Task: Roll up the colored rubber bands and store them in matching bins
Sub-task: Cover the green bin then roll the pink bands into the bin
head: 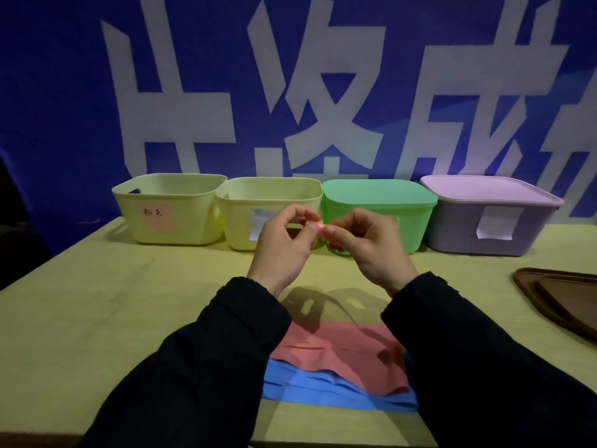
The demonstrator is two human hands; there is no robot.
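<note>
Both hands are up over the table now, and it's the rolling step. The left hand and the right hand meet fingertip to fingertip, each pinching an end of a small pink band held in the air, in front of the bins. It looks tightly wound already, though how much is left to roll is hard to tell. Below the wrists, more pink bands lie flat on a pile of blue bands. Next call: finish the roll, then carry it left to the open yellow bin with the pink label. The green bin and the purple bin have lids on, so those need opening later.
</note>
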